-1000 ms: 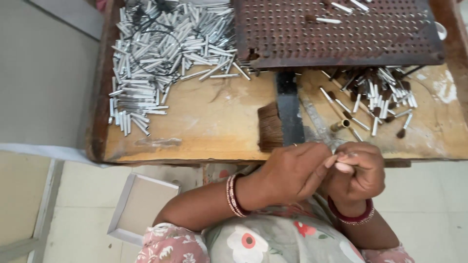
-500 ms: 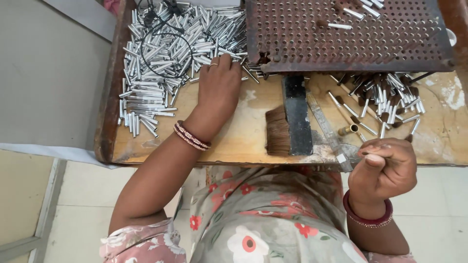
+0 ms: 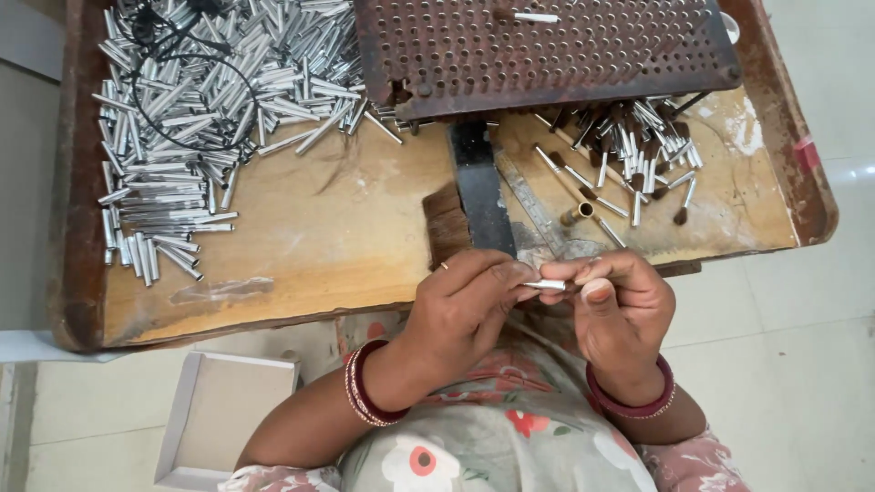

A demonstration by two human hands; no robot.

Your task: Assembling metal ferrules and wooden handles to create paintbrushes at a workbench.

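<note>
Both hands met just over the near edge of the bench [image 3: 301,273], in front of the person's flowered clothing. The left hand [image 3: 460,305] had its fingers [image 3: 510,273] drawn together, thumb against forefinger, pinching one end of a small silver tube [image 3: 547,285] that lay almost level between the two hands. The right hand [image 3: 620,305] was curled in toward it, its fingers [image 3: 597,292] bent and closed on the tube's other end, the thumb pressing from the near side. Neither hand was spread; both were nipped tight on the same small piece, fingertips nearly touching. What lay inside the tube's end could not be told.

The bench was a worn wooden tray with a raised rim. At its far left lay a big heap of loose silver tubes [image 3: 210,100], with a thin black wire loop [image 3: 182,82] resting on top. At the far middle sat a rusty perforated metal plate [image 3: 547,46], one short silver tube lying on it. Under its right edge was a smaller pile of tubes with dark tufts [image 3: 638,137]. A dark flat bar [image 3: 478,191] with a brown bristle bundle [image 3: 447,223] beside it lay just beyond the hands. A white open box [image 3: 223,415] stood on the floor to the left
</note>
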